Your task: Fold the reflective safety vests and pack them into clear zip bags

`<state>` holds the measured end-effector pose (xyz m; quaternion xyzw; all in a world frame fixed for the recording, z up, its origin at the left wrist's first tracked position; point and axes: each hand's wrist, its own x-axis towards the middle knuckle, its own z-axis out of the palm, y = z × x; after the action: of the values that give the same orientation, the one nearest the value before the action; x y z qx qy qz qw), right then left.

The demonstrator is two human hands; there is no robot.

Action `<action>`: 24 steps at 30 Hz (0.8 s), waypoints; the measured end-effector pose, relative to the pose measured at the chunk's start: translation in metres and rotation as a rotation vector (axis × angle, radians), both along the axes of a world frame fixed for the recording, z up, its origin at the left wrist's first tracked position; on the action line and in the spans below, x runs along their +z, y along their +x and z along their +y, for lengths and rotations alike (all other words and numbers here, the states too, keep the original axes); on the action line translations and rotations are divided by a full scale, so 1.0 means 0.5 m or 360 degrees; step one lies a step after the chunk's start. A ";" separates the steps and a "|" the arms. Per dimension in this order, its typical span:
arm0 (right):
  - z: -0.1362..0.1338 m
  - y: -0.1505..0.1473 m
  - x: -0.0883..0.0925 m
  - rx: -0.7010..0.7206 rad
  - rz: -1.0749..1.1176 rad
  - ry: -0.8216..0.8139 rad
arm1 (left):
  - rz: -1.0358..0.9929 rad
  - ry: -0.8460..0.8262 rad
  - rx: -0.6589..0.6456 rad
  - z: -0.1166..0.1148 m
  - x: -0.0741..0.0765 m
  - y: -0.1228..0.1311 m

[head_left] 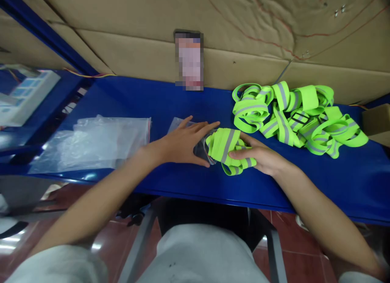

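A: Left hand [184, 143]?
B: Fingers spread wide, thumb apart, palm down over a small clear bag [175, 124]. Mostly covers it.

A: Right hand [264, 155]?
B: Closed on a folded strap [224, 147], neon yellow-green with a grey stripe. Thumb on the near side, bundle held near the front edge of the table [183, 181].

A: Strap in the bag?
B: Can't tell. Its left end is right by the left thumb and fingers, with something dark and shiny there, but the hand hides most of it.

A: Rest of the table?
B: Blue top. Loose pile of straps [282, 96] on the right, same colours, black buckle showing; just beyond the right hand. Stack of clear bags [100, 139] on the left, flat, near the left forearm.

A: Back?
B: Phone [190, 61], screen pixelated, upright against the cardboard [134, 47] behind the table.
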<state>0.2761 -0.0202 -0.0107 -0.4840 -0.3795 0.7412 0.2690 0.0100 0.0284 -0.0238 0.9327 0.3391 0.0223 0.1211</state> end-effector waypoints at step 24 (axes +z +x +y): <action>0.016 0.044 0.005 -0.0171 -0.0541 0.0579 | -0.0379 0.0291 0.0068 -0.037 -0.001 0.114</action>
<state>0.2979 -0.0122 -0.0082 -0.5646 -0.5202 0.5535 0.3230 0.0667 0.0098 -0.0245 0.9231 0.3387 0.1660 0.0743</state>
